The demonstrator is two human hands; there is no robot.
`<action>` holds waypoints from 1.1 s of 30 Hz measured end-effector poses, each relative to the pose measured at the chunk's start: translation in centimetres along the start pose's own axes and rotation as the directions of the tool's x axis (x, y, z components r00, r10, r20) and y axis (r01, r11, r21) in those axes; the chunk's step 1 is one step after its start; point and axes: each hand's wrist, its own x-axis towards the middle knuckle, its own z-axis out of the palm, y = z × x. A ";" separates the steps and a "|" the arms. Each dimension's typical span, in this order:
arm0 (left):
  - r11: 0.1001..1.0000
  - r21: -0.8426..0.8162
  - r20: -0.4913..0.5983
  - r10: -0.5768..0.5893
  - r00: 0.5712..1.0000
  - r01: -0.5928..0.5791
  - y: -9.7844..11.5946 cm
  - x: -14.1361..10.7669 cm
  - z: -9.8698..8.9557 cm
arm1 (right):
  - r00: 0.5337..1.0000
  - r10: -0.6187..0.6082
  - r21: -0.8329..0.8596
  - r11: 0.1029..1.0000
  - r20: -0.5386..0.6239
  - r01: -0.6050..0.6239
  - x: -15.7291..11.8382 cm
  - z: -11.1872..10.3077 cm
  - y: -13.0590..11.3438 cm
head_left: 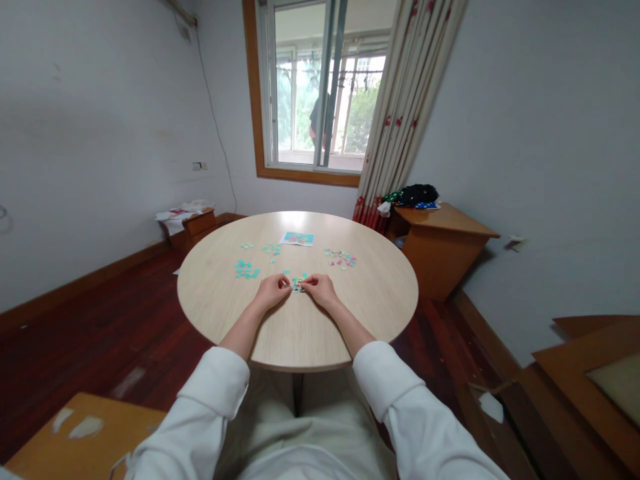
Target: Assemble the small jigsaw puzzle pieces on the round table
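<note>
A small joined patch of jigsaw puzzle (299, 283) lies on the round wooden table (300, 333), in front of me. From its left side, my left hand (273, 292) grips the edge with thumb and fingers pinched together. My right hand (321, 289) pinches the opposite edge, its fingertips partly covering the pieces. Beyond the hands lies a picture sheet (298, 239) with a turquoise background. Loose turquoise pieces (247, 269) are heaped to the left, with paler pieces (272, 249) farther back. Mixed pink and turquoise pieces (341, 258) are spread to the right.
A wooden desk (445, 233) with dark cloth (419, 195) on it stands at the back right. Behind the table are a window (320, 87) and a curtain (405, 107); a person (320, 120) is outside. A wooden surface (85, 440) stands at lower left.
</note>
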 end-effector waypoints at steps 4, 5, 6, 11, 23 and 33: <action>1.000 0.014 0.001 0.002 1.000 -0.002 0.1 0.0 0.0 | 1.000 -0.013 -0.033 0.999 -0.018 0.012 0.0 0.1 0.1; 1.000 0.018 0.002 0.002 1.000 -0.002 0.1 -0.1 -0.1 | 1.000 -0.017 -0.041 0.999 -0.023 0.016 -0.1 0.1 0.1; 1.000 0.022 0.005 0.002 1.000 -0.002 0.2 -0.1 -0.1 | 0.999 -0.020 -0.049 0.999 -0.025 0.018 -0.1 0.2 0.1; 1.000 0.022 0.016 0.001 1.000 -0.002 0.4 -0.2 -0.3 | 1.000 -0.020 -0.113 0.993 -0.017 0.018 -0.2 0.2 -0.1; 1.000 0.023 0.017 0.012 1.000 -0.013 0.1 -0.1 -0.2 | 0.998 -0.058 -0.224 0.973 -0.013 0.054 -0.9 0.0 -1.3; 0.999 0.036 0.018 0.022 1.000 -0.023 -0.2 0.1 0.0 | 0.997 -0.083 -0.331 0.941 -0.006 0.076 -1.2 0.2 -1.7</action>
